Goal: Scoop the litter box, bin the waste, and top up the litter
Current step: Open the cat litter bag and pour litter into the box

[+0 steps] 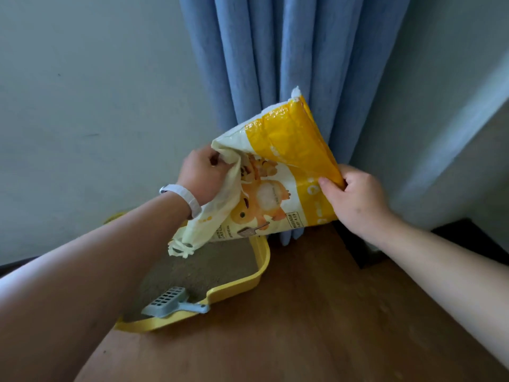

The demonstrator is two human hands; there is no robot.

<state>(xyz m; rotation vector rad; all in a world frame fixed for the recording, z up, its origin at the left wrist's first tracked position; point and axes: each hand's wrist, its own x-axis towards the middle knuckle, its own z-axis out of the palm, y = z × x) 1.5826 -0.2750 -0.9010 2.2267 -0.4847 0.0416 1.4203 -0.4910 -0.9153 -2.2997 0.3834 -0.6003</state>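
Left hand (203, 177), right hand (355, 199) grip litter bag (289, 144), tilted, low end over litter box (263, 261).

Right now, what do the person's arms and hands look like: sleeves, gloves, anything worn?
No sleeve covers the left forearm or the right forearm; both are bare. No gloves on the left hand or the right hand. The one item worn is a white band, like a watch or fitness strap, around the left wrist. No ring or marking shows clearly.
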